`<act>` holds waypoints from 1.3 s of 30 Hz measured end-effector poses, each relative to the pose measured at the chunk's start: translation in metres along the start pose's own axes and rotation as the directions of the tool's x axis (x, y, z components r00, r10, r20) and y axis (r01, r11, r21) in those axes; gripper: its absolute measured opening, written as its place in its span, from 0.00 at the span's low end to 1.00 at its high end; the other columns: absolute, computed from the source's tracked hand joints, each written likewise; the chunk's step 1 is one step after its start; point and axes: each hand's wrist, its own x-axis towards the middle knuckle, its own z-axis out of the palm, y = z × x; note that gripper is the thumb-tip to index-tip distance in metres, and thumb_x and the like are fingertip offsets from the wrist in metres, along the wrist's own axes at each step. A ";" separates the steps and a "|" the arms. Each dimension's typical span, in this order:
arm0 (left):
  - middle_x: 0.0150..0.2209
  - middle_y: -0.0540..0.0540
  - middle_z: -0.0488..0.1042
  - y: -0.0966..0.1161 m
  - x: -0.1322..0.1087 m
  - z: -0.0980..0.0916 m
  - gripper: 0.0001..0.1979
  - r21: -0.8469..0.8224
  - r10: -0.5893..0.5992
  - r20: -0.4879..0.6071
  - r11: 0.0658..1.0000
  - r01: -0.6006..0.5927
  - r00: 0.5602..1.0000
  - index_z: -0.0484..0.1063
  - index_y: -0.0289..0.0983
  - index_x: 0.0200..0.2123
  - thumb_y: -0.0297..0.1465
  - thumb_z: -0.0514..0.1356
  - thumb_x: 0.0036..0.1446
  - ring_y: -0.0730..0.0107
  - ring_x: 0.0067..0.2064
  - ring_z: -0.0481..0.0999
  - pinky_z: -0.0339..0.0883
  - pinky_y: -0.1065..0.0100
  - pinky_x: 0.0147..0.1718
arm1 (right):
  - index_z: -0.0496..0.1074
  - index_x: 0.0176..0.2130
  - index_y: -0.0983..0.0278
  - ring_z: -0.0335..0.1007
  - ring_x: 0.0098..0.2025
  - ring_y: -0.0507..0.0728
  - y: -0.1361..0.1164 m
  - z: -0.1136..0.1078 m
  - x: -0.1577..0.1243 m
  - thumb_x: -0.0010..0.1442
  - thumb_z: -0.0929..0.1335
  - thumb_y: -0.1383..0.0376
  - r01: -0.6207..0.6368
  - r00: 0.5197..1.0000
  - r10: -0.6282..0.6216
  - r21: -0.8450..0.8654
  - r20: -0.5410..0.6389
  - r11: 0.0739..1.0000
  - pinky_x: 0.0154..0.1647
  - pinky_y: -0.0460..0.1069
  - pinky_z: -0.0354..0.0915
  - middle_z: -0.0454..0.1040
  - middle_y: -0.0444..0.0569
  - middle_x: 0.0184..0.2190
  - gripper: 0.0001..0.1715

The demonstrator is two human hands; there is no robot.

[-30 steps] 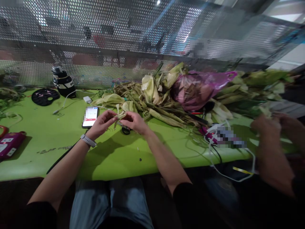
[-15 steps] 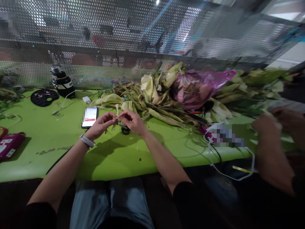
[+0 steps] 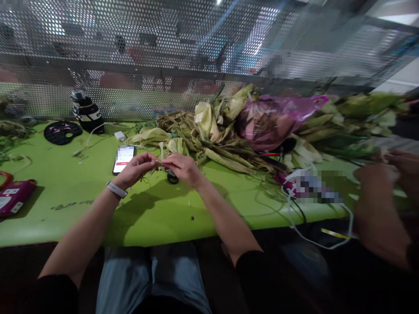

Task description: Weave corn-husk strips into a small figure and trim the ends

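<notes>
My left hand (image 3: 139, 168), with a pale band on its wrist, pinches a small piece of husk strip (image 3: 159, 163). From the other side my right hand (image 3: 183, 168) grips the same piece, its fingertips close to the left ones. Thin pale strands hang below the fingers. Just under my right hand lies a small round black object (image 3: 172, 178). A lit phone (image 3: 123, 159) rests beside my left hand. Behind both hands spreads a heap of corn husks (image 3: 183, 131).
On the green table (image 3: 157, 222) are a pink bag (image 3: 266, 124), a black bottle (image 3: 87, 114), a black trivet (image 3: 62, 132), a magenta box (image 3: 16, 198) and white cables (image 3: 290, 213). A person's hands (image 3: 376, 174) work at the right. A perforated screen (image 3: 131, 65) stands behind.
Both hands remain pinched together on the strip; my left hand and wrist have shifted slightly left. The person's hands at the right have moved a little rightward in the view.
</notes>
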 end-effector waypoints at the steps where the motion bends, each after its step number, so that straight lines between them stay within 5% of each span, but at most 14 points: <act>1: 0.30 0.48 0.74 -0.001 0.001 -0.001 0.10 -0.009 -0.009 -0.002 1.000 0.009 1.000 0.74 0.35 0.35 0.32 0.68 0.51 0.75 0.31 0.72 0.64 0.74 0.29 | 0.76 0.47 0.63 0.74 0.44 0.55 0.000 0.000 0.000 0.67 0.64 0.62 0.021 1.000 -0.021 -0.055 0.009 0.998 0.48 0.51 0.70 0.77 0.52 0.41 0.14; 7: 0.29 0.48 0.75 -0.004 0.003 -0.005 0.09 -0.080 -0.046 -0.031 0.996 0.044 0.998 0.74 0.34 0.32 0.32 0.68 0.50 0.75 0.30 0.74 0.66 0.72 0.30 | 0.72 0.55 0.63 0.73 0.46 0.56 -0.005 0.003 -0.001 0.68 0.59 0.71 0.083 0.993 -0.050 -0.349 0.103 0.934 0.49 0.53 0.71 0.77 0.54 0.43 0.22; 14: 0.29 0.48 0.75 -0.006 0.003 -0.003 0.08 -0.091 -0.037 -0.075 0.995 0.030 0.997 0.72 0.35 0.31 0.31 0.68 0.50 0.74 0.30 0.74 0.68 0.70 0.32 | 0.74 0.51 0.67 0.72 0.43 0.58 -0.014 0.013 0.000 0.69 0.58 0.69 0.054 0.995 -0.002 -0.528 0.099 0.847 0.47 0.54 0.69 0.75 0.57 0.41 0.19; 21: 0.36 0.46 0.76 -0.002 0.000 0.000 0.14 0.223 0.104 -0.029 0.970 -0.095 0.994 0.71 0.36 0.41 0.35 0.67 0.53 0.72 0.36 0.75 0.69 0.70 0.34 | 0.74 0.43 0.69 0.71 0.38 0.56 -0.015 0.017 0.002 0.70 0.58 0.68 -0.011 0.994 0.074 -0.590 0.082 0.807 0.40 0.50 0.67 0.74 0.56 0.38 0.17; 25: 0.46 0.41 0.75 0.002 -0.002 0.002 0.27 0.598 0.295 0.026 0.761 -0.251 0.955 0.70 0.38 0.52 0.35 0.70 0.49 0.63 0.47 0.75 0.71 0.61 0.47 | 0.72 0.44 0.69 0.71 0.40 0.58 -0.011 0.018 0.000 0.68 0.59 0.71 -0.128 0.983 0.181 -0.550 0.043 0.826 0.40 0.51 0.66 0.74 0.58 0.41 0.14; 30: 0.48 0.40 0.76 -0.005 0.000 -0.001 0.21 0.827 0.465 0.123 0.440 -0.350 0.877 0.74 0.40 0.49 0.35 0.68 0.51 0.57 0.51 0.74 0.69 0.55 0.51 | 0.72 0.43 0.67 0.71 0.39 0.58 -0.009 0.020 -0.002 0.69 0.58 0.69 -0.171 0.978 0.207 -0.545 0.006 0.821 0.38 0.51 0.66 0.74 0.57 0.41 0.14; 39: 0.44 0.40 0.78 -0.006 0.001 -0.006 0.15 0.840 0.447 0.250 0.341 -0.422 0.859 0.75 0.39 0.49 0.33 0.62 0.57 0.62 0.44 0.76 0.72 0.59 0.43 | 0.72 0.43 0.68 0.70 0.35 0.56 -0.013 0.015 -0.002 0.68 0.58 0.70 -0.139 0.969 0.224 -0.527 0.101 0.839 0.34 0.50 0.65 0.74 0.57 0.40 0.15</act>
